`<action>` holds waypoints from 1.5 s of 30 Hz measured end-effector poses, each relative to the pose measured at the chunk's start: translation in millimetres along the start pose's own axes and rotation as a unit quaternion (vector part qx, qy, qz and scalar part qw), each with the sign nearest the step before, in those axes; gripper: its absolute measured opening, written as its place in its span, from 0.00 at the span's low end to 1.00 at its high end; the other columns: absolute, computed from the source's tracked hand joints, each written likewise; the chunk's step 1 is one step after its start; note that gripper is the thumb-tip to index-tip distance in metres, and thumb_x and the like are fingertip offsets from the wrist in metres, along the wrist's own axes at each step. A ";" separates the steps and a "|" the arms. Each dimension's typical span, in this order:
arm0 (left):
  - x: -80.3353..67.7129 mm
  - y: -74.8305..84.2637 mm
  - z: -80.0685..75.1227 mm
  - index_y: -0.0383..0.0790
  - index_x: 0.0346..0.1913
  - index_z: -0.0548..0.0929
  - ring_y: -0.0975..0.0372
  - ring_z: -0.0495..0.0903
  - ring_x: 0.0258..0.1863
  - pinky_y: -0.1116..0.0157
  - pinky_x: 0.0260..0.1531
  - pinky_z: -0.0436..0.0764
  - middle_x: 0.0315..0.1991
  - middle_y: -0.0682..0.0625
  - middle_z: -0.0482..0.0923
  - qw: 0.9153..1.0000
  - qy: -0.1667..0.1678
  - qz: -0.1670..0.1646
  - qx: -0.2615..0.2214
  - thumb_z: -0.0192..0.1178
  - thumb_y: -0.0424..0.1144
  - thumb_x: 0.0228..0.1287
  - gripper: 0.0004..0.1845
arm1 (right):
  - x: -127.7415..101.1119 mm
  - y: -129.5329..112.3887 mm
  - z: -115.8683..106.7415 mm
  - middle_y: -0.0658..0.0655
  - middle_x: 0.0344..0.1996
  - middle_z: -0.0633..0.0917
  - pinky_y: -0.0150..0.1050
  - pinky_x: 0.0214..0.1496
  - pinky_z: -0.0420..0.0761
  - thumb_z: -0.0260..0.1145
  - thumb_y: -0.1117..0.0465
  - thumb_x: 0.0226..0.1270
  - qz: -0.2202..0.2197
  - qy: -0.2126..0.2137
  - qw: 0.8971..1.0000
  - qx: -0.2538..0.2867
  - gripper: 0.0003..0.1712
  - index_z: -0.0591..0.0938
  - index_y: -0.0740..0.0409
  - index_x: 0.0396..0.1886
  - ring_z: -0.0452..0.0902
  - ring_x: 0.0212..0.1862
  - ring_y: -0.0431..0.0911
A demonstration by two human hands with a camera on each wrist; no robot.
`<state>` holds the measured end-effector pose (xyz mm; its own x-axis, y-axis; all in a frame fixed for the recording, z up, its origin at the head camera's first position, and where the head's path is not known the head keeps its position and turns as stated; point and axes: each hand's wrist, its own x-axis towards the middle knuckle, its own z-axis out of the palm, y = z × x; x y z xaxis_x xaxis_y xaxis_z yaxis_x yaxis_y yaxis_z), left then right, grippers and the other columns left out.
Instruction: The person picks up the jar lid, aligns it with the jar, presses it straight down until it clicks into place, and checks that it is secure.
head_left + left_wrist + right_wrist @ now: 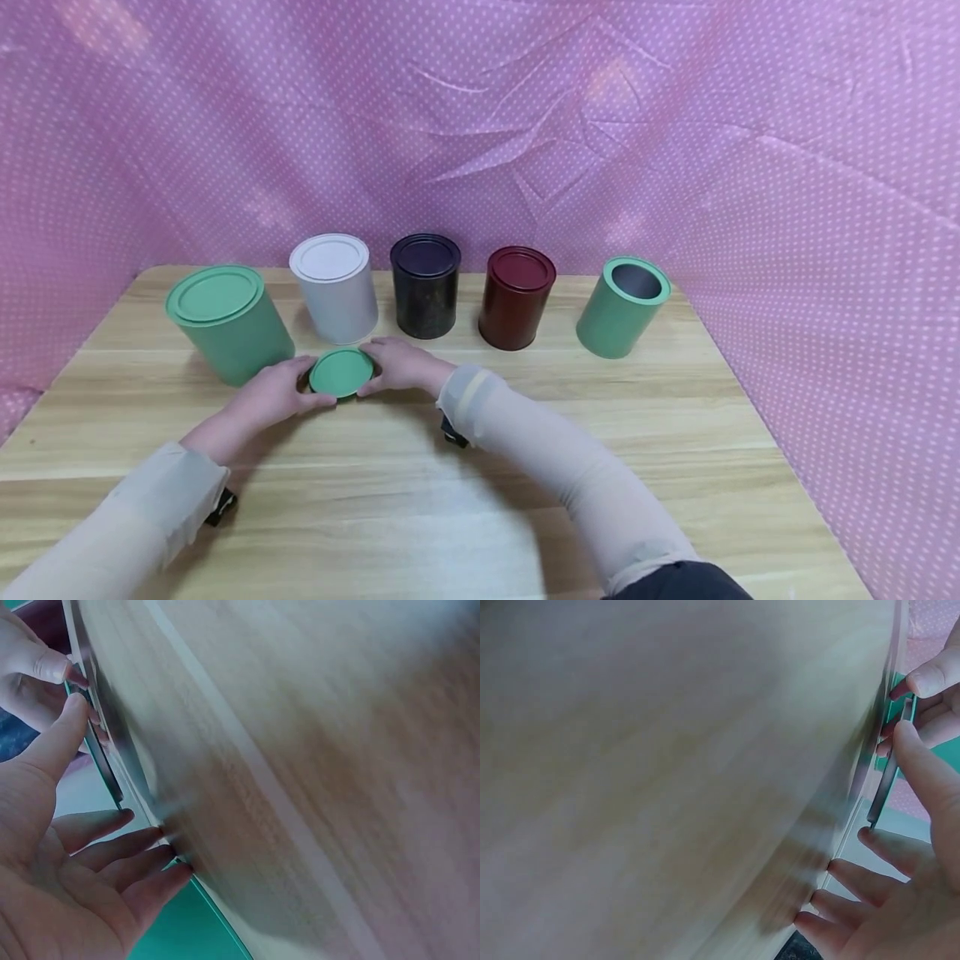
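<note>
A round green lid (341,372) is held between both hands in the head view, close over the table and in front of the white can. My left hand (273,392) grips its left side, thumb at the near edge and index finger farther round the rim. On the opposite side my right hand (405,365) holds the rim likewise between thumb and index finger. Edge-on in the right wrist view, the lid (885,784) shows a thin dark side. The other fingers of each hand spread toward the tabletop. A large green can (240,325) stands just beyond my left hand.
Behind the hands stand a white can (339,300), a black can (426,292) and a dark red can (515,300), each with its top covered. Farther right is a smaller green can (622,312) with an open top. Pink dotted cloth (480,125) hangs round the wooden table (420,517).
</note>
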<state>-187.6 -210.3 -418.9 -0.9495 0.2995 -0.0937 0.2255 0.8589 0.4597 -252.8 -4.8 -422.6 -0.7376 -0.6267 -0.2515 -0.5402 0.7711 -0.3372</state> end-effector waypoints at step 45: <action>-9.0 63.5 -35.7 0.37 0.75 0.56 0.38 0.75 0.58 0.42 0.57 0.74 0.61 0.29 0.72 0.987 0.102 0.002 -0.127 0.66 0.56 0.59 0.48 | -64.6 20.9 -33.7 0.57 0.62 0.78 0.48 0.63 0.77 0.73 0.58 0.59 -0.052 0.165 0.929 0.328 0.43 0.65 0.47 0.73 0.74 0.63 0.48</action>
<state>-172.5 -173.3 -357.4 -0.9786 0.1912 0.0763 0.1925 0.7178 0.6691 -230.0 55.6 -382.8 -0.8380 -0.5414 0.0686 -0.3322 0.4065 -0.8511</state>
